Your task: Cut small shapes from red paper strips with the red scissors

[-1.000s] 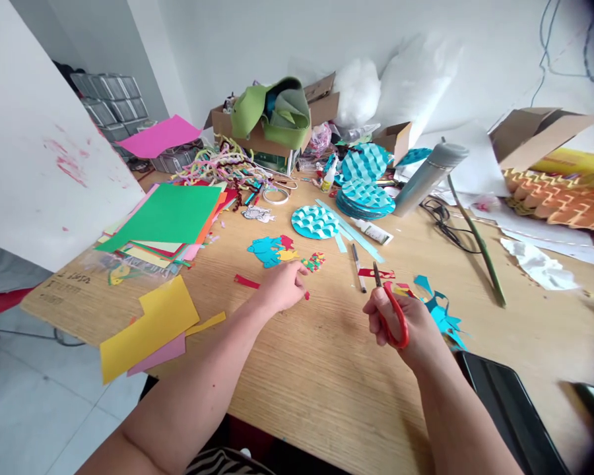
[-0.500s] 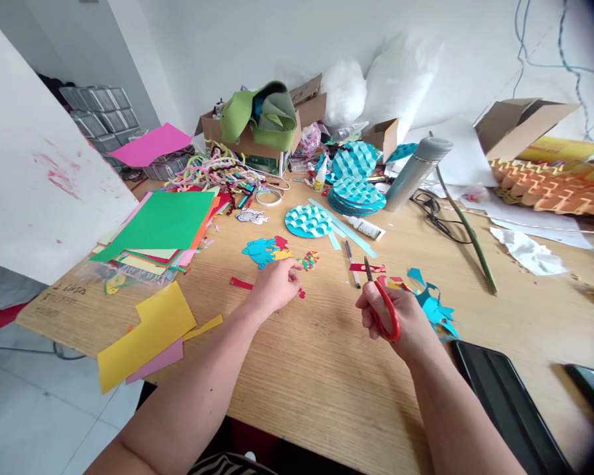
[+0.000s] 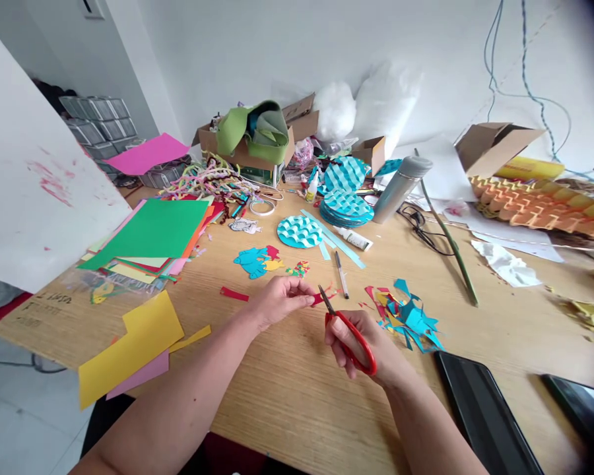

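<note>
Head view: the left hand point(image 3: 283, 301) pinched red paper point(image 3: 319, 299) in its fingers over the desk point(image 3: 272, 373), near scissors point(image 3: 359, 334) the right hand point(image 3: 377, 344) gripped; light, limp, tearable, the paper likely suited edge holding.

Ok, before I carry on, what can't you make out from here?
All in the head view:
Left end of the red scrap: hidden by the left hand.
Whether the scissors touch that scrap: too small to tell.
Print on the white tube: too small.
Near end of the black device: cut off by the bottom edge.
</note>
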`<action>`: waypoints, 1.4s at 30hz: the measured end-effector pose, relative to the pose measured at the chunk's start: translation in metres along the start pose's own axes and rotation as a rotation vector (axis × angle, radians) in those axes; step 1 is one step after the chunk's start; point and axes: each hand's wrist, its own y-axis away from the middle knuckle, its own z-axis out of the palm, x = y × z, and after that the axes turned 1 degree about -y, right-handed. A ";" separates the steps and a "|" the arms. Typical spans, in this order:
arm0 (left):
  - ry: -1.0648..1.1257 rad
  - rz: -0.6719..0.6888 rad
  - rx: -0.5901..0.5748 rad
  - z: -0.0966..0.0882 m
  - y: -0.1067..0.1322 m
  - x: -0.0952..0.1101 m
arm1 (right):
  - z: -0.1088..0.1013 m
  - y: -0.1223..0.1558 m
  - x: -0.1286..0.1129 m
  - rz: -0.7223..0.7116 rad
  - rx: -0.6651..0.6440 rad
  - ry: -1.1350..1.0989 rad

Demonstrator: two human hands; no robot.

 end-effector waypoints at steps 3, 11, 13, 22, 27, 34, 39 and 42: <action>-0.001 -0.024 0.040 0.000 -0.001 -0.001 | 0.001 0.000 0.000 0.010 -0.010 0.020; 0.198 -0.089 0.227 -0.002 -0.006 -0.008 | 0.003 -0.007 -0.002 -0.123 0.052 0.033; 0.205 -0.092 0.233 0.000 -0.005 -0.007 | 0.004 -0.010 -0.002 -0.178 0.169 0.007; 0.303 -0.211 0.181 0.013 -0.001 -0.009 | 0.013 -0.020 0.001 -0.245 0.285 -0.187; 0.316 -0.223 0.168 0.019 0.003 -0.007 | 0.012 -0.018 0.000 -0.262 0.355 -0.195; 0.235 -0.132 0.142 0.021 0.004 -0.007 | 0.010 -0.018 0.000 -0.300 0.412 -0.055; 0.217 -0.065 0.170 0.019 0.004 -0.005 | -0.001 -0.011 -0.006 -0.264 0.306 0.287; 0.264 -0.057 0.168 0.015 0.004 -0.003 | -0.010 -0.004 -0.010 -0.153 0.119 0.350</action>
